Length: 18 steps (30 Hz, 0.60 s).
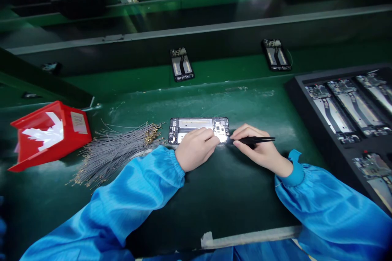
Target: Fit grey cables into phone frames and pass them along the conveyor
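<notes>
An opened phone body (196, 124) lies lengthwise in front of me on the green bench, its inner boards and metal plate showing. My left hand (196, 149) rests over its lower edge with curled fingers; whatever they pinch is hidden. At the phone's right end, my right hand (257, 149) grips black tweezers (255, 140), with the tips close to the corner of the board. Left of the phone is a loose pile of thin grey cables (119, 151) with gold-coloured ends, partly behind my left sleeve.
A red bin (69, 140) stands at the left. Two more opened phone bodies lie farther back, one in the middle (182, 64) and one to the right (277, 55). A black foam tray (324, 147) with several phone bodies occupies the right side. A rail (196, 30) crosses behind.
</notes>
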Tool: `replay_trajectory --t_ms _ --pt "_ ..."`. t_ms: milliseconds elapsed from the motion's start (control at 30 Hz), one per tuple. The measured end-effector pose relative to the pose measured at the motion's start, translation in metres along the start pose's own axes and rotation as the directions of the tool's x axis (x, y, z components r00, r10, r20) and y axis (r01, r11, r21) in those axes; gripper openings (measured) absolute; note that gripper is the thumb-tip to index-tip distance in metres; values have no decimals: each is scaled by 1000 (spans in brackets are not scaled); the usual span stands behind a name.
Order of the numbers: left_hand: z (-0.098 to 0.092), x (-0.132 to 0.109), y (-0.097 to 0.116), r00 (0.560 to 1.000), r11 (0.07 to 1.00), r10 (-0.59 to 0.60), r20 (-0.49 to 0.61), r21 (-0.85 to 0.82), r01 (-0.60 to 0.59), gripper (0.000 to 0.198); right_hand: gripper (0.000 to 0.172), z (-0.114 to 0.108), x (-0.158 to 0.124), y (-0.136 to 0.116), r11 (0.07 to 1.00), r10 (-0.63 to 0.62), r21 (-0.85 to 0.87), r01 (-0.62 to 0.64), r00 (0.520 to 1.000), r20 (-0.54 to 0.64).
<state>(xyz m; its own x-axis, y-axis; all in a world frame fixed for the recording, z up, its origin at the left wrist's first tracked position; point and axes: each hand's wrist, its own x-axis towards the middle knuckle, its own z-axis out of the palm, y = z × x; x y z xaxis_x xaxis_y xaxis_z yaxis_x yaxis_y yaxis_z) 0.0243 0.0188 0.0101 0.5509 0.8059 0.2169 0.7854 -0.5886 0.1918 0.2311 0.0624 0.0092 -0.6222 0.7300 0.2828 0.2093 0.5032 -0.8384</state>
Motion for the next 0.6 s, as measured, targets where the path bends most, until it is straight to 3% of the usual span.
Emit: replay_trajectory --t_ms 600 --pt "0 1 1 1000 1000 -11 9 2 11 25 5 -1 2 1 999 41 35 -41 999 -6"
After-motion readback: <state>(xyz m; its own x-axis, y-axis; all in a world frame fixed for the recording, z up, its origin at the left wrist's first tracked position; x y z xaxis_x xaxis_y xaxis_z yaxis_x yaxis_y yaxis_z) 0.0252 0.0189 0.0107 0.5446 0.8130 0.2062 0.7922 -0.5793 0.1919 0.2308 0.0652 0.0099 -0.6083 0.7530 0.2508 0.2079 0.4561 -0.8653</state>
